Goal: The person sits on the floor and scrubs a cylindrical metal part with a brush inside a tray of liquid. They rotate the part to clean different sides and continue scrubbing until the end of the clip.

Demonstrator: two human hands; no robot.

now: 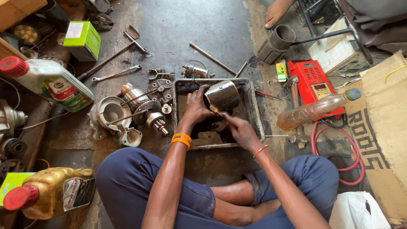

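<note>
Head view: oily workshop floor [203,25], cluttered w/ tools.

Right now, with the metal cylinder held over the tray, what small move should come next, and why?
Probably work the brush in the right hand further around the cylinder's open end: the left hand holds the cylinder tilted over the tray of dark liquid, bristles at its rim.

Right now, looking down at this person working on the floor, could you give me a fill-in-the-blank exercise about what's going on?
1. The left hand holds a shiny metal cylinder housing over a dark rectangular ____.
2. The right hand works a small ____ against the housing's rim.
3. The left wrist wears an ____ wristband.
4. The clear plastic bottle lies across a ____ meter box.

Missing words: tray; brush; orange; red
</note>
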